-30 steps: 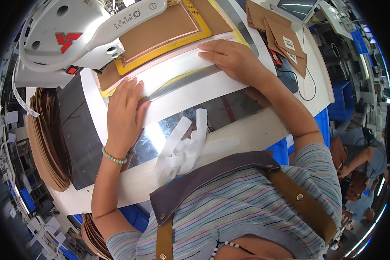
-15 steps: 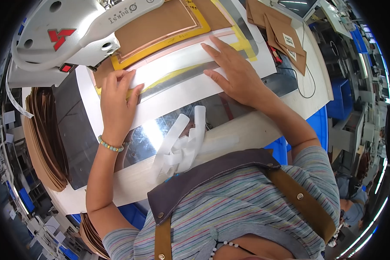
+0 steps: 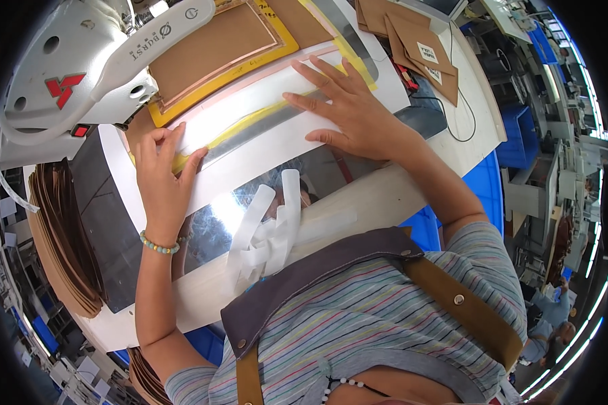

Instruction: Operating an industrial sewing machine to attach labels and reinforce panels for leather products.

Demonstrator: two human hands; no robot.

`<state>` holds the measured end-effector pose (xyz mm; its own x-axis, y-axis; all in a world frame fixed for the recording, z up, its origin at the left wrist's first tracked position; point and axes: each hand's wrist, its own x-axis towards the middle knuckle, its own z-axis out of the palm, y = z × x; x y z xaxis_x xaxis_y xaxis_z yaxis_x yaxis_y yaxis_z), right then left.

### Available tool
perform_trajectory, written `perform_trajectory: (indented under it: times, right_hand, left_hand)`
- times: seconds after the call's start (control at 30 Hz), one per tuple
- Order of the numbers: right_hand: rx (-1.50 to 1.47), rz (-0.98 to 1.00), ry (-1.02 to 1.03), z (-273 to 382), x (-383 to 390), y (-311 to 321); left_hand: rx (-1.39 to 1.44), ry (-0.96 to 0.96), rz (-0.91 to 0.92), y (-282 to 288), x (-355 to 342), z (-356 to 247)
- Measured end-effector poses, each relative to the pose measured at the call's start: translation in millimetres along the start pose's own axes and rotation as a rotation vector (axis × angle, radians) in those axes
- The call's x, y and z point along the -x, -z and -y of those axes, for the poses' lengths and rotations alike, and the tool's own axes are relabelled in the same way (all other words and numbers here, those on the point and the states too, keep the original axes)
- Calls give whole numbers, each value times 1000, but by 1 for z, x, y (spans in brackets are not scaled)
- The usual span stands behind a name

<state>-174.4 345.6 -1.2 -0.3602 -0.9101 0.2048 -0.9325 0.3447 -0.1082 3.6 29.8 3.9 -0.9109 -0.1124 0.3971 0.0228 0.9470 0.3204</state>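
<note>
A glossy white strip lies across a flat board, along the near side of a yellow frame that surrounds a brown panel. My left hand rests at the strip's left end, its fingers bent and the thumb apart from the index finger. Over the strip's right part my right hand is spread, palm down. Yellow tape and a grey band show along the strip's near edge. White paper extends beneath them.
A white machine with a curved handle stands at the upper left. Stacked brown sheets stand at the left edge; brown cards lie upper right, near a black cable. Crumpled white strips lie on the shiny plate in front of me.
The whole view has shifted, so the board and machine sit further left. My right hand's fingers have spread wider over the strip; my left hand stays at its left end.
</note>
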Motion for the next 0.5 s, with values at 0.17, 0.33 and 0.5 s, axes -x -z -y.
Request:
perform_trajectory:
  times: [0.17,0.33,0.5]
  right_hand:
    - [-8,17,2,-10,-4,-3]
    - [-119,-52,0,-26,-5,9]
    - [86,-161,-120,-71,-11,16]
  left_hand:
    - [25,-14,-23,-1,2,2]
    - [9,-25,-25,7,2,4]
    - [-192,0,-28,32,10,20]
